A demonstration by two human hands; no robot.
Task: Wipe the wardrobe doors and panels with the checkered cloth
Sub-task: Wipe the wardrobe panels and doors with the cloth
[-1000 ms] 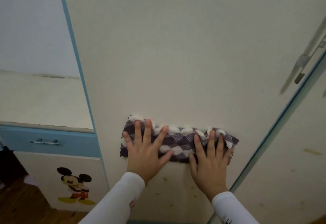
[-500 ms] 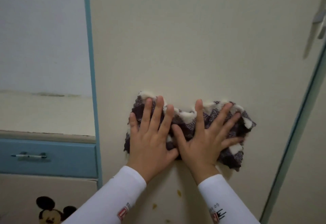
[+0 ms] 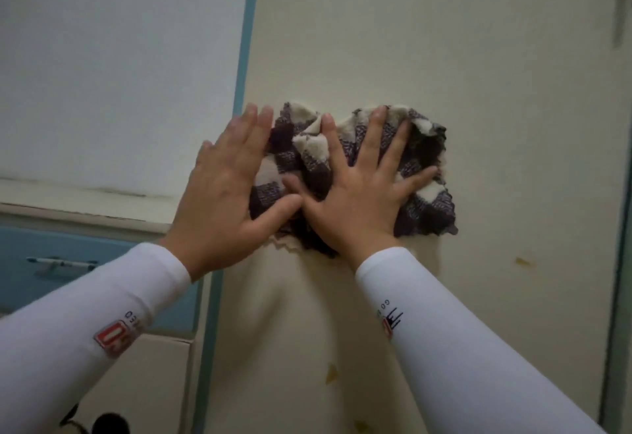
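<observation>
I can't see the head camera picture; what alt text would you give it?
A left hand and a right hand, flat and in white sleeves, press a bunched checkered cloth against a cream wardrobe door. Yellowish stains dot the door below; a blue drawer sits to the left.

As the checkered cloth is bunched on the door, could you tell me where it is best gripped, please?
I would take the checkered cloth by its lower right corner, coming from the right: it juts out past the right hand, while the left hand covers the left edge.
</observation>
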